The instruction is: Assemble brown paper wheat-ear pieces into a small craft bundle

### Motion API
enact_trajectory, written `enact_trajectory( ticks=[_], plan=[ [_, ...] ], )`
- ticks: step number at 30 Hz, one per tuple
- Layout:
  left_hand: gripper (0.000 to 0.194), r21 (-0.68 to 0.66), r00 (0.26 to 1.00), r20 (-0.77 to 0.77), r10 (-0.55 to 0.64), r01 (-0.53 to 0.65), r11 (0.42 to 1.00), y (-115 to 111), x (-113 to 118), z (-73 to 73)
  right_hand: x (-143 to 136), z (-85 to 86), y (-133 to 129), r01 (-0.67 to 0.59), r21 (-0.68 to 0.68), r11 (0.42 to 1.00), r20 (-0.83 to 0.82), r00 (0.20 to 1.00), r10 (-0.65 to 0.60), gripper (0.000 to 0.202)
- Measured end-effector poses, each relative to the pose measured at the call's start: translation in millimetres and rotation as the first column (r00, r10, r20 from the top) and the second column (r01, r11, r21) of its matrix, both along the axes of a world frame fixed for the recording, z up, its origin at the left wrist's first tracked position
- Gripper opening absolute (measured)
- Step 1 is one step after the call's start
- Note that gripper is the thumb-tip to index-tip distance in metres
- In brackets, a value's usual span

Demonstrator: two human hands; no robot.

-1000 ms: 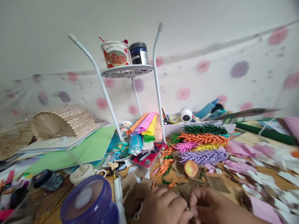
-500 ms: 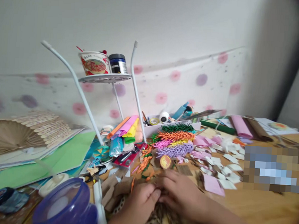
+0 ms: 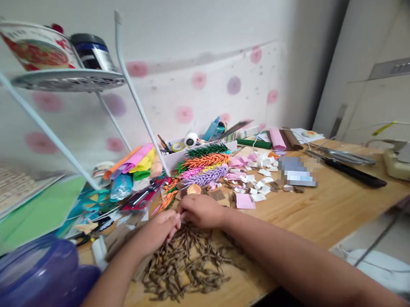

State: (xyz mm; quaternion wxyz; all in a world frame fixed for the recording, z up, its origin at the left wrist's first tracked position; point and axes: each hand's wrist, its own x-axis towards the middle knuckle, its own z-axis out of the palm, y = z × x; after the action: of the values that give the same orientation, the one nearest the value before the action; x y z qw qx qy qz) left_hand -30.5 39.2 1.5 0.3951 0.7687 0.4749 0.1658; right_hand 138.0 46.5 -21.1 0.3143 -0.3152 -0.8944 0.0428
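Our left hand (image 3: 160, 229) and right hand (image 3: 199, 211) meet with curled fingers; what they grasp, we cannot tell. Beside them, brown strips (image 3: 172, 269) lie on the table (image 3: 316, 211), probably light, easily torn: pinch ends gently.

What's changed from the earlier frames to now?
View swung right: things sit further left in frame, and a power strip came in. Brown twisted strands, mostly hidden before, now show. Left hand and right hand still meet at the fingers; what they pinch is hidden, no release seen. White rack, paper scraps: unmoved.
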Motion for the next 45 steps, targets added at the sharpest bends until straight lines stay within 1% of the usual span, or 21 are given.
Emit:
enact_trajectory(
  ticks=[1,2,3,7,12,17,19,21,24,27,30,33,37,39,42,45],
  plan=[
    [0.032,0.056,0.998,-0.052,-0.017,0.020,0.998,0.2,-1.1,-5.4,0.4,-2.4,-0.5,-0.001,0.010,1.000,0.022,1.000,0.001,0.013],
    [0.032,0.115,0.997,-0.077,-0.002,0.011,0.993,0.5,-2.4,-9.8,0.6,-4.1,-0.8,0.006,0.018,1.000,0.026,1.000,-0.007,0.013],
    [0.032,0.141,0.995,-0.096,-0.004,0.018,0.990,1.0,-3.7,-13.0,0.5,-5.1,-1.0,0.015,0.024,1.000,0.030,0.999,-0.016,0.014],
    [0.034,0.275,0.990,-0.137,-0.027,0.064,0.959,2.7,-5.1,-17.6,-0.7,-5.2,-0.9,0.064,0.046,0.997,0.055,0.996,-0.066,0.012],
    [0.033,0.336,0.996,-0.085,0.019,0.011,0.942,2.2,0.2,-21.1,0.0,-4.5,-2.3,0.109,0.034,0.993,0.006,0.994,-0.110,0.011],
    [0.033,0.422,0.996,-0.070,0.053,-0.019,0.906,1.8,1.3,-21.1,0.8,-2.9,-3.5,0.119,0.018,0.993,-0.025,0.993,-0.119,0.011],
    [0.032,0.424,0.996,-0.063,0.063,-0.030,0.905,1.4,0.9,-20.4,1.1,-2.1,-4.4,0.123,0.013,0.992,-0.027,0.992,-0.123,0.011],
    [0.034,0.416,0.998,-0.024,0.061,-0.045,0.908,0.6,1.2,-19.8,1.3,-1.6,-5.5,0.120,0.012,0.993,-0.034,0.992,-0.120,0.012],
    [0.035,0.379,0.996,0.058,0.067,-0.084,0.922,-1.0,3.1,-19.3,1.3,-1.4,-6.9,0.079,0.005,0.997,-0.051,0.996,-0.078,0.018],
    [0.036,0.336,0.993,0.101,0.064,-0.095,0.937,-1.7,5.4,-19.1,0.9,-1.3,-7.7,0.056,-0.013,0.998,-0.055,0.997,-0.057,0.023],
    [0.036,0.317,0.992,0.112,0.060,-0.093,0.944,-0.8,5.6,-20.1,0.8,-1.3,-7.8,0.063,-0.014,0.998,-0.070,0.996,-0.063,0.020],
    [0.036,0.330,0.992,0.110,0.065,-0.098,0.939,0.1,4.3,-21.2,0.8,-2.3,-7.6,0.056,-0.003,0.998,-0.088,0.995,-0.056,0.017],
    [0.036,0.352,0.994,0.095,0.059,-0.089,0.932,-0.2,2.8,-21.7,0.1,-4.6,-7.1,0.094,0.017,0.995,-0.107,0.990,-0.092,0.015],
    [0.036,0.353,0.992,0.108,0.069,-0.103,0.930,-0.1,2.4,-21.9,-0.3,-5.1,-7.4,0.119,0.017,0.993,-0.110,0.987,-0.116,0.015],
    [0.037,0.330,0.985,0.151,0.079,-0.126,0.936,1.4,1.8,-22.4,-0.8,-4.1,-8.7,0.140,0.018,0.990,-0.110,0.984,-0.138,0.013],
    [0.037,0.312,0.985,0.155,0.080,-0.126,0.942,2.9,1.8,-22.1,-0.6,-2.7,-10.3,0.143,0.011,0.990,-0.102,0.985,-0.141,0.011]
  ],
)
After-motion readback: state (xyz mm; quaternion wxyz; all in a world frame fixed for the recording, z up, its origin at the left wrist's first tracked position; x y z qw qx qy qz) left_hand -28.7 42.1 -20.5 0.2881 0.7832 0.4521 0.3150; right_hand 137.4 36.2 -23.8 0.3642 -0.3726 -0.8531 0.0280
